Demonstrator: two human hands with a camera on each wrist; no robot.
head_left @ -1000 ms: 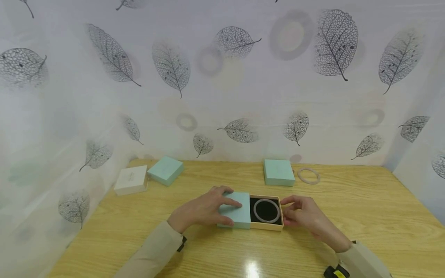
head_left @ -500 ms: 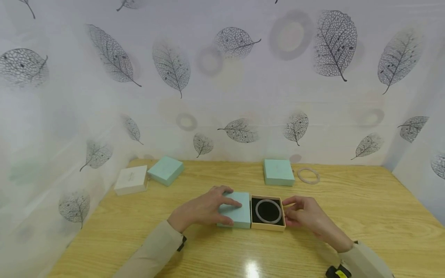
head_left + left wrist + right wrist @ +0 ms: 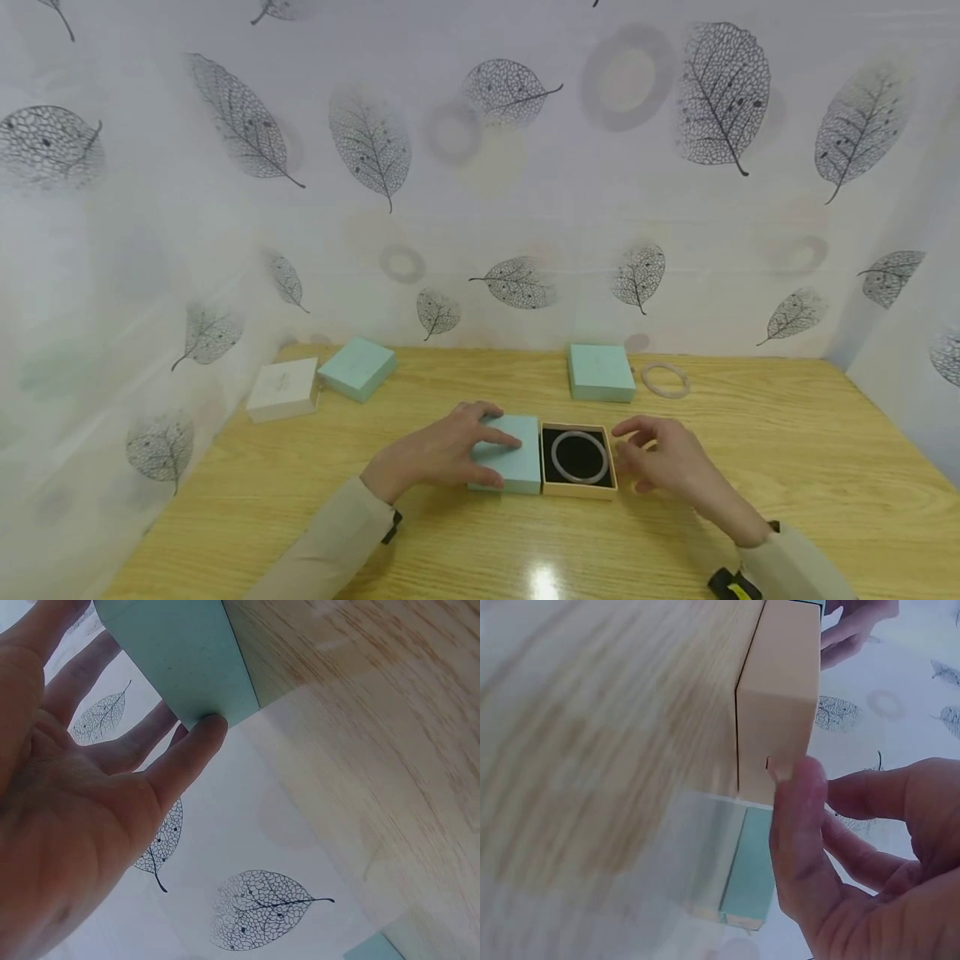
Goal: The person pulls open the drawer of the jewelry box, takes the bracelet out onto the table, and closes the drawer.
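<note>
Entering cuffs: a left cuff [image 3: 322, 533] and a right cuff [image 3: 795, 567], both beige, come up from the lower edge of the head view
Left hand: the left hand [image 3: 438, 448] has its grip clamped on a turquoise box shell [image 3: 513, 462], thumb at the near side, index finger across the top
Right hand: the right hand [image 3: 667, 458] is just beside the tray's outer end, grip parted and holding nothing; whether a fingertip touches cannot be told
Tray: the tan tray [image 3: 577, 492] lies on the wood-grain surface [image 3: 480, 550] right beside the shell, a pale ring [image 3: 556, 457] flat on its black insert [image 3: 580, 457]
Far left: white box [image 3: 283, 387], then turquoise box [image 3: 358, 368]
Far right: second turquoise box [image 3: 601, 371], loose ring [image 3: 664, 394] beside it
Backdrop: leaf-printed curtain [image 3: 525, 208]
</note>
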